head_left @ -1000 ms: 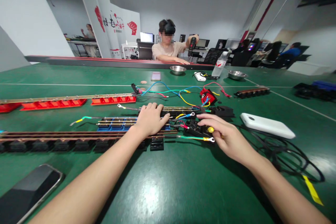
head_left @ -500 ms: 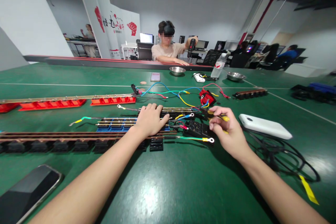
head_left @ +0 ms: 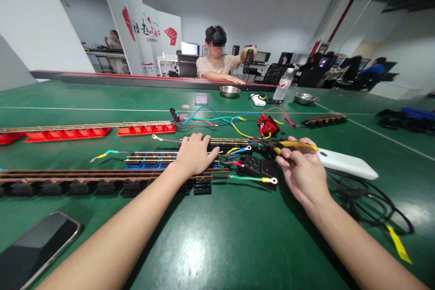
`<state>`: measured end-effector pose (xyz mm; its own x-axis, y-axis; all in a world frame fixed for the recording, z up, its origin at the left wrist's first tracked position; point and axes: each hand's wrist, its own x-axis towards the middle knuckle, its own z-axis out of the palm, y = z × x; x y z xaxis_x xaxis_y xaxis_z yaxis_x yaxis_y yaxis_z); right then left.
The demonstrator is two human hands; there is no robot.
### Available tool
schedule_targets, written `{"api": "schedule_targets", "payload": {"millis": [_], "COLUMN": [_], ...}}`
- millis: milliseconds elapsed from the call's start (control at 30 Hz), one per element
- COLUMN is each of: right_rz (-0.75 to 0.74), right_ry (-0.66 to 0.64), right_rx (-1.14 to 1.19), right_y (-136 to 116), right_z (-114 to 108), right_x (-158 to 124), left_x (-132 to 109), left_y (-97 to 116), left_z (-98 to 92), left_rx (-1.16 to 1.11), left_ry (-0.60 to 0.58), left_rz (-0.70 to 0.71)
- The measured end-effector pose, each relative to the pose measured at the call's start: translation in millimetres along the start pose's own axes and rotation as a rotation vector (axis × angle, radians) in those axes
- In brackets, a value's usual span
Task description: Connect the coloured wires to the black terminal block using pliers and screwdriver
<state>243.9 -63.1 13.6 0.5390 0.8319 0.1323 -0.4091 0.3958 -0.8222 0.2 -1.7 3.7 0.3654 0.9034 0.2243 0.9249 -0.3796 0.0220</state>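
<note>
Pliers: the yellow-handled pliers [head_left: 299,145] sat just beyond and right of the black block [head_left: 256,166], head pointing left among the wires. Couldn't tell whether the jaws were together.
Right hand: my right hand [head_left: 304,172] was right of the black block, fingers closed round the pliers' handles.
Left hand: my left hand [head_left: 195,154] lay palm down left of the black block, across the bars, thumb apart from the fingers, nothing clamped.
Bars: blue-based strip [head_left: 149,159] left of the black block, partly under my palm; black-based strip [head_left: 229,143] just beyond it; brown bars [head_left: 95,176] left and nearer me.
Leads: green-yellow lead [head_left: 251,179] ran along the black block's near side, ring terminal at its right end; blue lead [head_left: 242,150] had its ring at the far-left corner.
Red block: the red block [head_left: 269,127] stood beyond the black block, coloured wires round it.
Right side: white power bank [head_left: 348,163] right of the black block, black cable [head_left: 399,213] nearer me.
Left side: phone [head_left: 41,247] well left of the black block, nearest me.
Far side: steel bowl [head_left: 230,92], bottle [head_left: 282,88], then a co-worker [head_left: 217,64] holding up a dark tool [head_left: 249,58], all well beyond the black block.
</note>
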Motion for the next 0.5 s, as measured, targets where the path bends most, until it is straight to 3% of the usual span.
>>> {"api": "schedule_targets", "payload": {"millis": [233,500], "right_rz": [0.075,0.024], "right_ry": [0.06,-0.152], "right_rx": [0.04,-0.195], "right_y": [-6.7,-11.0], "right_z": [-5.1,-18.0], "right_x": [7.1,13.1], "left_x": [-0.2,0.0], "left_y": [-0.3,-0.1], "left_z": [-0.6,-2.4], "left_rx": [0.01,0.012], "left_ry": [-0.009,-0.014], "left_rz": [-0.005,0.001]}}
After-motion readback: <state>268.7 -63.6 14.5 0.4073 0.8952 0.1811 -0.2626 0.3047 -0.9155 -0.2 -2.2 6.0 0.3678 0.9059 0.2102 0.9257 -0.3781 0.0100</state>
